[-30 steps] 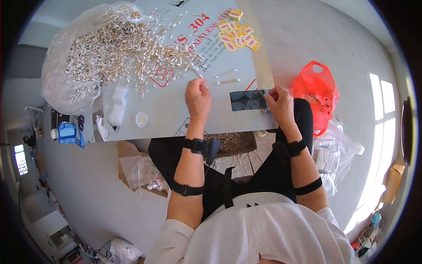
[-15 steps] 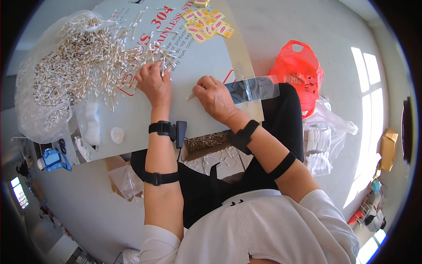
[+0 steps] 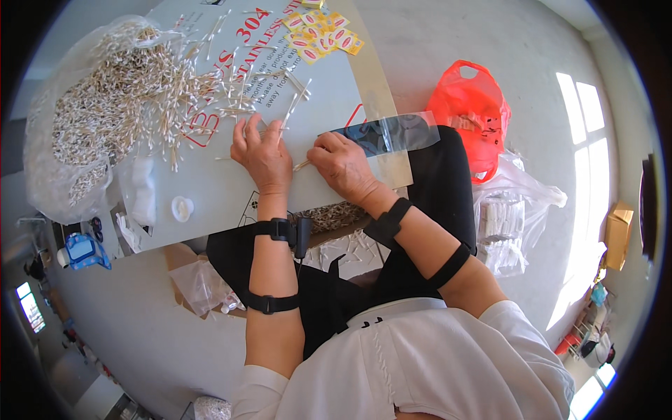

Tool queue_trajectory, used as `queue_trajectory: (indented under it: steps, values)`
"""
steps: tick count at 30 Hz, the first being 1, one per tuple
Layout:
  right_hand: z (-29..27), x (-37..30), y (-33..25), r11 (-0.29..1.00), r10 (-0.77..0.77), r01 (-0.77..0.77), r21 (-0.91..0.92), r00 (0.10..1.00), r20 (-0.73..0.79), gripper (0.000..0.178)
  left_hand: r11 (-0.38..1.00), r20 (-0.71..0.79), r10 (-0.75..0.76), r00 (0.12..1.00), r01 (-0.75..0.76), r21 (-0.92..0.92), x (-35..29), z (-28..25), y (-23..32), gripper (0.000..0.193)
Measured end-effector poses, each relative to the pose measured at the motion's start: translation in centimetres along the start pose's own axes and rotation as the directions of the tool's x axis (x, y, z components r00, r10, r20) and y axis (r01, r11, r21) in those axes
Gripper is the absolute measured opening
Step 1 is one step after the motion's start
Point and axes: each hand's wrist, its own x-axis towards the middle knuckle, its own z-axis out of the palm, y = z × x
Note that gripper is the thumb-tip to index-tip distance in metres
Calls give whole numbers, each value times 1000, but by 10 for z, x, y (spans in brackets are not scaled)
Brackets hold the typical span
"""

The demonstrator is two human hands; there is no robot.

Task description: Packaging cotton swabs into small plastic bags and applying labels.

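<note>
A large heap of cotton swabs spills from a clear plastic bag across the grey tabletop at the left. My left hand rests at the heap's near right edge, its fingers bent and apart. A few loose swabs lie just beyond its fingertips; whether it pinches any of them is hidden. Further right, my right hand is closed, with the ends of cotton swabs poking out on its left side. A clear plastic sleeve over a dark flat piece lies beside the right hand.
Yellow and white labels lie at the table's far edge. A white lid sits at the near left. An open box of swabs is below the front edge. A red plastic bag and a bag of white packets stand at the right.
My left hand has moved right and nearer to me, closer to my right hand. Several swabs at the heap's edge have shifted right with it. My right hand stays closed on its swabs.
</note>
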Motion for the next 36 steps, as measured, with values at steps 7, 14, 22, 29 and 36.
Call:
queue_trajectory:
  steps: [7,14,22,29,36]
  values:
    - [-29,3,-3,996,37,-27,79,990,-132,16,998,75,4,997,0,-61,-16,-10,10,36]
    - [-83,-21,28,823,473,-436,-364,881,17,36,996,54,-1,999,6,-92,-13,-11,13,37]
    - [-79,-21,45,752,503,-452,-480,864,-25,23,994,74,-4,997,13,-112,-14,-12,10,36]
    - [-86,-13,41,760,610,-589,-275,793,-14,19,991,90,-28,996,39,-131,-15,-13,8,34]
    - [-79,-8,40,751,545,-489,-443,839,-3,24,990,74,32,997,-22,-138,-15,-12,7,40]
